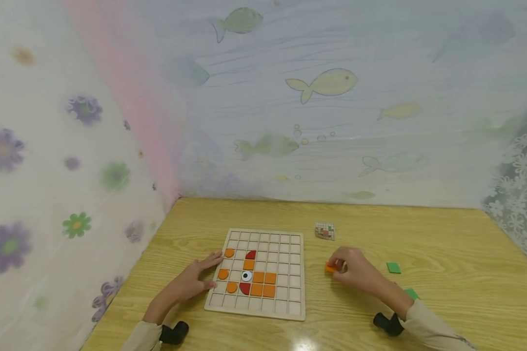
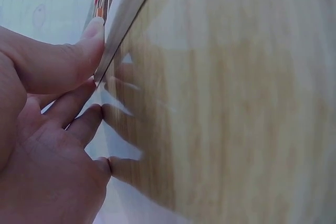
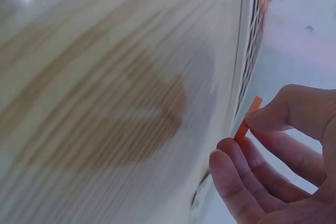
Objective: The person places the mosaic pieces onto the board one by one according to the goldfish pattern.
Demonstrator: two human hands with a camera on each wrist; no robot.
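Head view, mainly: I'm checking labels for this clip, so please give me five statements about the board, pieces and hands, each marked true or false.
1. The right hand pinches an orange piece. True.
2. The left hand holds a green piece. False: the left hand touches the left edge of the grid board.
3. On the board, the eye piece sits in a cell next to a red piece. True.
4. The three circles along the board's left side are blue. False: these circles are orange.
5. The small picture card lies on the board. False: the picture card lies on the table, to the right of the board.
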